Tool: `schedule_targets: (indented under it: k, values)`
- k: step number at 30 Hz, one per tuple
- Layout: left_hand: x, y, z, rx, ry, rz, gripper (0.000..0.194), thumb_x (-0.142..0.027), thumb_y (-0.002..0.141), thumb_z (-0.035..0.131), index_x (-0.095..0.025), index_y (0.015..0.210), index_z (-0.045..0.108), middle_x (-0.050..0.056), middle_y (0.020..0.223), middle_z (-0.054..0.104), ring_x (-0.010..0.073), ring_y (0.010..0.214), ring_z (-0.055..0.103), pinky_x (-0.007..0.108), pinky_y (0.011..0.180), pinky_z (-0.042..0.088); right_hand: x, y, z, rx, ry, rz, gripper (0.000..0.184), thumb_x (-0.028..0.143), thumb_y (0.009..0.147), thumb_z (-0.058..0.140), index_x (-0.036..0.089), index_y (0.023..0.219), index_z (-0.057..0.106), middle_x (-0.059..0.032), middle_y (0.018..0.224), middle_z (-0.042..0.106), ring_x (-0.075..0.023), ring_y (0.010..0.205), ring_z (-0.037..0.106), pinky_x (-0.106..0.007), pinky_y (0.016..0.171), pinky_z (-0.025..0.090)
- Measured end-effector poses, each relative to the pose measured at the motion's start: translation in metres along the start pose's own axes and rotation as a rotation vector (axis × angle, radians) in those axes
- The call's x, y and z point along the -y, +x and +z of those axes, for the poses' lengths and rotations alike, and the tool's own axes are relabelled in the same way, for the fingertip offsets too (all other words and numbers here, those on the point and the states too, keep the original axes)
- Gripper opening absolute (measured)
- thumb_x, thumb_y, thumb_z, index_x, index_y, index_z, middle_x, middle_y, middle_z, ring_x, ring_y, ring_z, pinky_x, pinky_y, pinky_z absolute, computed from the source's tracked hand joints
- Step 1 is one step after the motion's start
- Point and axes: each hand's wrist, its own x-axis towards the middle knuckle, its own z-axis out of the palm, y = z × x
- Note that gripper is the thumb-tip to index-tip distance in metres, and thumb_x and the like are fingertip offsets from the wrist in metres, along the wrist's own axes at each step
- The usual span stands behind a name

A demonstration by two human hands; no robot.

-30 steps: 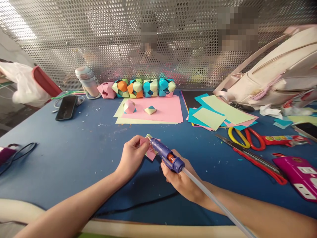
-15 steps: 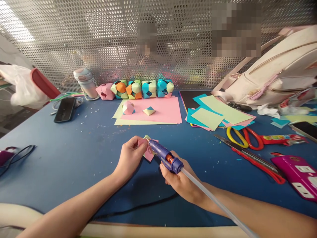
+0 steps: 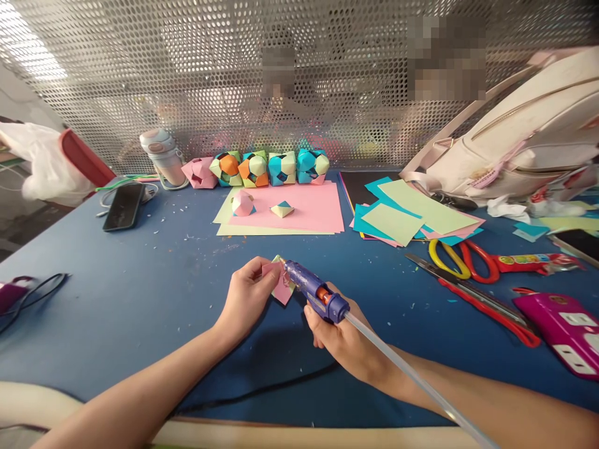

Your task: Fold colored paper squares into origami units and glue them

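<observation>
Between the fingers of my left hand (image 3: 253, 287) is a small folded paper piece (image 3: 282, 288), pink with some pale green showing at its edges. My right hand (image 3: 344, 333) is wrapped round a purple hot glue gun (image 3: 311, 287); a long clear glue stick (image 3: 402, 365) sticks out of its back end. The nozzle points at the upper part of the paper; whether it touches cannot be made out. Beyond my hands, a pink paper ball (image 3: 243, 204) and a small green-and-blue folded piece (image 3: 282, 209) lie on pink and pale green sheets (image 3: 313, 206).
Several folded paper balls (image 3: 281, 168) line the back by a perforated metal panel (image 3: 215, 81). Cut paper (image 3: 393, 222), scissors (image 3: 468, 265), a craft knife (image 3: 463, 290) and a magenta case (image 3: 559, 330) lie right. A phone (image 3: 124, 207) and bottle (image 3: 163, 156) stand left; a black cord (image 3: 262, 391) runs in front.
The glue gun in my right hand has shifted slightly to the right, its tip drawing back a little across the paper. My left hand stays in place with the paper piece.
</observation>
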Motion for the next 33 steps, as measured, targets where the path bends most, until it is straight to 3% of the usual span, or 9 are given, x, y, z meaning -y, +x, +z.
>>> schedule_targets:
  k: [16,33]
  values:
    - [-0.0020,-0.0006,-0.0002,0.027,0.025,-0.001,0.021,-0.034,0.078,0.062,-0.016,0.069,0.060,-0.001,0.063,0.059,0.0122,0.063,0.051,0.023,0.061,0.040,-0.0018,-0.0011,0.0004,0.014,-0.017,-0.031,0.016,0.031,0.091,0.040,0.021,0.079,0.041,0.0053,0.051,0.047,-0.0129,0.045,0.052,-0.028,0.050,0.043]
    - [-0.0053,0.0000,-0.0022,-0.029,0.099,0.024,0.020,-0.035,0.077,0.061,-0.016,0.073,0.064,-0.001,0.064,0.062,0.0127,0.063,0.051,0.023,0.060,0.040,-0.0001,-0.0014,-0.0013,0.011,-0.018,0.003,0.016,0.033,0.090,0.041,0.021,0.078,0.041,0.0059,0.051,0.046,-0.0130,0.045,0.052,-0.028,0.051,0.043]
